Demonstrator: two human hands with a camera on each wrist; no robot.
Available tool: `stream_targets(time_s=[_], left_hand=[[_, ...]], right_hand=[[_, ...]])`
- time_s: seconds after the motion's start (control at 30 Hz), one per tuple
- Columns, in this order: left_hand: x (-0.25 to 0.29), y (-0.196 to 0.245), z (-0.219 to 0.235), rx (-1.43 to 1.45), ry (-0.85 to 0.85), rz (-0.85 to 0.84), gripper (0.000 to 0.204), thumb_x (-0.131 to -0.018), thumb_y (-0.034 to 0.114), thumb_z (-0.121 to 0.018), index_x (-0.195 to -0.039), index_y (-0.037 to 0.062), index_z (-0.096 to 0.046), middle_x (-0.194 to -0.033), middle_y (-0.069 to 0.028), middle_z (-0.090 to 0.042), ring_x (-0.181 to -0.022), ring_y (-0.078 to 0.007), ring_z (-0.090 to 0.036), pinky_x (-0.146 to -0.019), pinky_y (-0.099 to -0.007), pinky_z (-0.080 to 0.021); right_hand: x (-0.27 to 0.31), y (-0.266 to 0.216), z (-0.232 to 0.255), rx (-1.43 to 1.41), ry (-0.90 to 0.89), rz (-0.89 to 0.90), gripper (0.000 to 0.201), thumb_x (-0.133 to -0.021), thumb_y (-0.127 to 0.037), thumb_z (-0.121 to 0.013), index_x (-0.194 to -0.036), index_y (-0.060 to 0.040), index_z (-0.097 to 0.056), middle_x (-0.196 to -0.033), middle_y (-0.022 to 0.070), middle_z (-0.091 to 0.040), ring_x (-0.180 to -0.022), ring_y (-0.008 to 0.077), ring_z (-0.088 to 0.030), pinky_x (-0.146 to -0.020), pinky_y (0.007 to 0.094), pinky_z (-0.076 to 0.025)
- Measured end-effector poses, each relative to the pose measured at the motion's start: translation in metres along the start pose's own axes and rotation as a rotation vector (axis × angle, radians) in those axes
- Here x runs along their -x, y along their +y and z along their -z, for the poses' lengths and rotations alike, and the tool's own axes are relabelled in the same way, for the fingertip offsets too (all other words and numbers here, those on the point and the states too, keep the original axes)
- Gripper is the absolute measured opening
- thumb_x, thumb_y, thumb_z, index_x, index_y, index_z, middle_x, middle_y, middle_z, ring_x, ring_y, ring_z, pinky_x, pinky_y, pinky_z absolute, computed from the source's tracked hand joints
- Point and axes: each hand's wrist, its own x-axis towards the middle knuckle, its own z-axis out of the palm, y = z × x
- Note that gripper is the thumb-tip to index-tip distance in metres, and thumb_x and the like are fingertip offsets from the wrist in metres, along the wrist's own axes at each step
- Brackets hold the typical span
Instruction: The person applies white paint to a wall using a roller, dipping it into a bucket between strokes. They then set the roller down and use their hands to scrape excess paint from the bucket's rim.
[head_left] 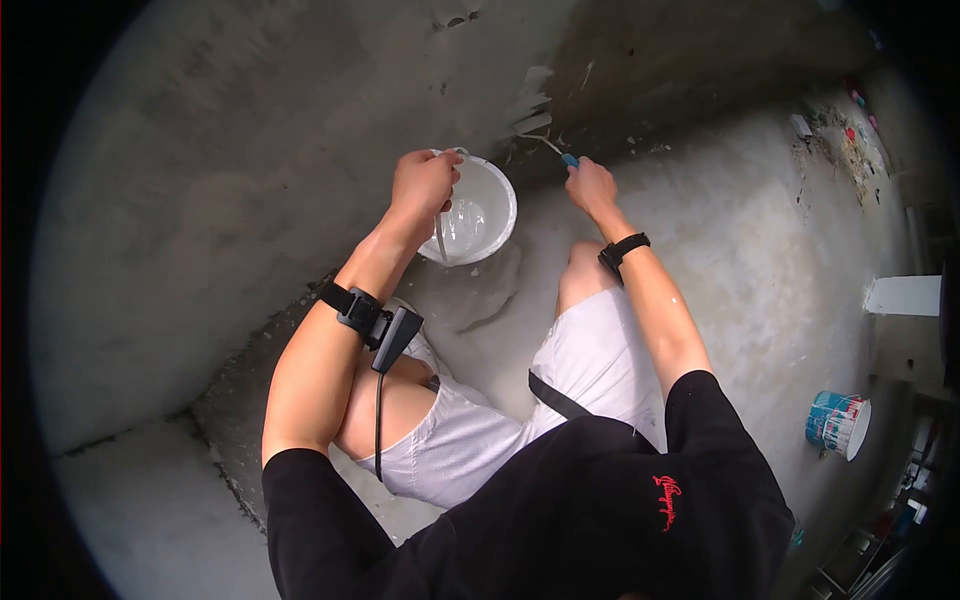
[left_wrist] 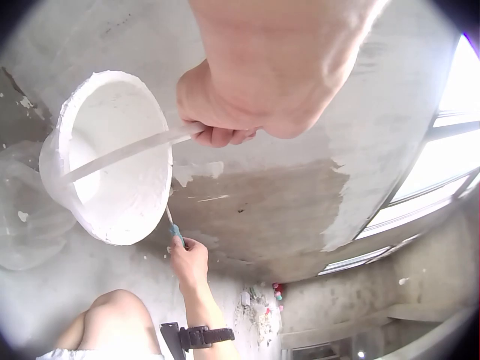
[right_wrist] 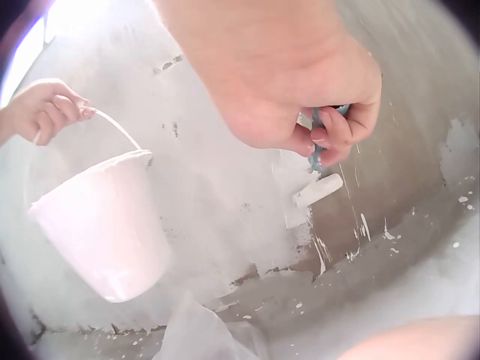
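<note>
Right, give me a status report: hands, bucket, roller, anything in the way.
Left hand grips white bucket by its handle, tilted. Right hand grips blue-handled roller at the wall. No obstruction visible around the roller.

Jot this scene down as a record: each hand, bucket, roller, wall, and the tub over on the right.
left hand: grips the handle of the bucket
right hand: grips the roller
bucket: white, wet-looking inside
roller: blue and white, at the wall; contact unclear
wall: pale, with a darker brown patch
tub: blue, red and white, on the floor
</note>
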Motion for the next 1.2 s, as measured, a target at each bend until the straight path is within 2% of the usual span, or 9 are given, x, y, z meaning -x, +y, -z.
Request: stream_targets(time_s=[0.2, 0.3, 0.37, 0.47, 0.6, 0.8, 0.87, 0.97, 1.2], left_hand=[[0.000, 0.000, -0.001, 0.026, -0.007, -0.015, 0.016, -0.096, 0.014, -0.053, -0.094, 0.0003, -0.061, -0.065, 0.0040, -0.045, -0.051, -0.0056, -0.031, -0.049, -0.0266, -0.027], [-0.001, -0.004, 0.000, 0.028, -0.027, -0.028, 0.016, -0.096, 0.014, -0.053, -0.094, 0.0003, -0.061, -0.066, 0.0037, -0.046, -0.052, -0.0059, -0.032, -0.049, -0.0265, -0.027], [-0.002, -0.004, 0.000, 0.015, -0.026, -0.029, 0.015, -0.095, 0.014, -0.054, -0.094, 0.0004, -0.060, -0.066, 0.0036, -0.046, -0.052, -0.0061, -0.032, -0.050, -0.0262, -0.027], [0.000, -0.004, 0.001, 0.003, -0.003, 0.001, 0.016, -0.095, 0.015, -0.054, -0.094, 0.0004, -0.060, -0.066, 0.0038, -0.045, -0.052, -0.0061, -0.031, -0.050, -0.0265, -0.027], [-0.001, -0.004, 0.002, 0.001, -0.011, 0.005, 0.016, -0.095, 0.015, -0.053, -0.093, 0.0004, -0.060, -0.065, 0.0040, -0.044, -0.052, -0.0062, -0.031, -0.050, -0.0271, -0.027], [-0.002, -0.006, 0.002, 0.021, -0.016, -0.005, 0.016, -0.096, 0.015, -0.053, -0.094, 0.0007, -0.060, -0.065, 0.0047, -0.045, -0.053, -0.0061, -0.031, -0.050, -0.0271, -0.027], [-0.009, -0.009, 0.006, 0.035, -0.037, -0.043, 0.019, -0.090, 0.015, -0.059, -0.089, -0.0035, -0.060, -0.073, -0.0039, -0.055, -0.057, -0.0111, -0.044, -0.051, -0.0298, -0.035], [-0.006, -0.008, 0.004, 0.029, -0.035, -0.036, 0.019, -0.091, 0.016, -0.058, -0.089, -0.0032, -0.061, -0.074, -0.0042, -0.056, -0.057, -0.0109, -0.044, -0.050, -0.0296, -0.035], [0.000, 0.002, -0.001, 0.022, -0.052, -0.033, 0.018, -0.091, 0.016, -0.059, -0.090, -0.0018, -0.062, -0.073, -0.0037, -0.056, -0.057, -0.0103, -0.044, -0.050, -0.0290, -0.036]], right_hand=[[0.002, -0.009, 0.003, 0.030, -0.016, -0.038, 0.027, -0.094, -0.026, -0.054, -0.103, -0.0022, -0.063, -0.095, 0.0210, -0.070, -0.095, 0.0422, -0.066, -0.081, 0.0509, -0.052], [0.018, 0.001, 0.013, -0.005, 0.090, 0.000, 0.027, -0.095, -0.026, -0.053, -0.105, -0.0029, -0.063, -0.096, 0.0195, -0.070, -0.093, 0.0421, -0.066, -0.081, 0.0510, -0.051], [0.024, 0.005, 0.022, -0.085, 0.325, 0.137, 0.027, -0.095, -0.026, -0.054, -0.109, -0.0048, -0.063, -0.096, 0.0174, -0.069, -0.090, 0.0412, -0.066, -0.078, 0.0507, -0.052], [0.026, 0.004, 0.041, -0.140, 0.456, 0.218, 0.028, -0.095, -0.027, -0.055, -0.113, -0.0072, -0.063, -0.095, 0.0160, -0.068, -0.087, 0.0405, -0.066, -0.076, 0.0507, -0.052], [0.028, -0.006, 0.068, -0.139, 0.492, 0.263, 0.029, -0.095, -0.027, -0.055, -0.115, -0.0078, -0.063, -0.096, 0.0161, -0.068, -0.087, 0.0402, -0.066, -0.074, 0.0505, -0.052], [0.023, -0.007, 0.072, -0.027, 0.262, 0.149, 0.026, -0.095, -0.027, -0.053, -0.107, -0.0056, -0.063, -0.093, 0.0188, -0.068, -0.086, 0.0437, -0.065, -0.075, 0.0529, -0.051], [0.013, -0.011, 0.069, 0.004, 0.153, 0.086, 0.026, -0.094, -0.027, -0.054, -0.102, -0.0037, -0.064, -0.091, 0.0206, -0.069, -0.089, 0.0441, -0.065, -0.077, 0.0526, -0.051], [-0.017, -0.012, 0.040, 0.079, 0.062, 0.023, 0.027, -0.092, -0.027, -0.057, -0.099, -0.0025, -0.066, -0.092, 0.0216, -0.070, -0.092, 0.0426, -0.066, -0.079, 0.0508, -0.052], [-0.035, -0.007, 0.026, 0.115, -0.011, 0.012, 0.029, -0.091, -0.028, -0.058, -0.102, -0.0030, -0.068, -0.095, 0.0215, -0.071, -0.094, 0.0414, -0.067, -0.081, 0.0489, -0.052]])
